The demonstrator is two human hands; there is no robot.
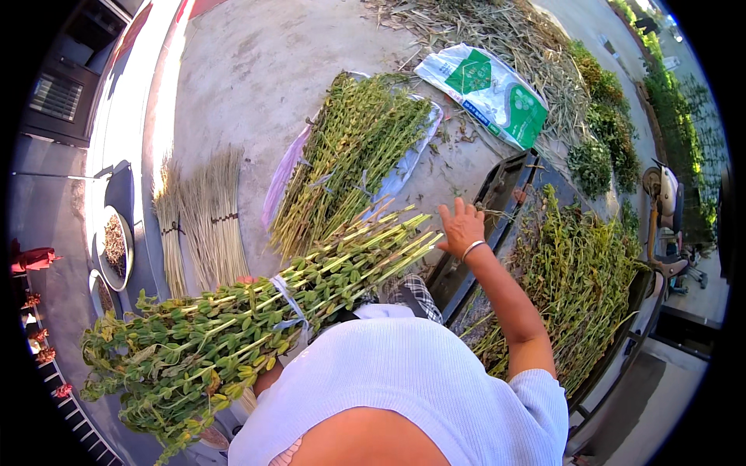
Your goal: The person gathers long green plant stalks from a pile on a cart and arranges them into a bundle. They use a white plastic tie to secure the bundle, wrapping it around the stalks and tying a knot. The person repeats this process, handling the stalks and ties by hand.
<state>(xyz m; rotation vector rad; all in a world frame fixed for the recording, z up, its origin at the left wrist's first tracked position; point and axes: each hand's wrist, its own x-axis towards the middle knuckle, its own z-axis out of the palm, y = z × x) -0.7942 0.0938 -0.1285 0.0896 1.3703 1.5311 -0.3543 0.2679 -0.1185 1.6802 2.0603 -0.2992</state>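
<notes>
A big bundle of leafy green stalks (pixel 225 330), tied with a pale strip (pixel 289 303), lies slantwise against my left side. Its leafy tops point left and its cut ends point right. My left arm passes beneath it, and the left hand is hidden by the leaves. My right hand (pixel 461 227), with a bracelet at the wrist, is open with fingers apart. It hovers just beyond the cut ends (pixel 423 237), holding nothing. Ahead, more tied stalks (pixel 350 147) lie on a pale sheet (pixel 423 136). To the right, loose stalks (pixel 571 287) fill a cart bed (pixel 497 202).
A white and green sack (pixel 489 89) lies ahead near dry husks (pixel 497 31). Dry bundled stems (pixel 214 210) rest on the concrete at left, beside a bowl of dark bits (pixel 115 245). A scooter (pixel 664 198) stands at far right, near green plants (pixel 606 132).
</notes>
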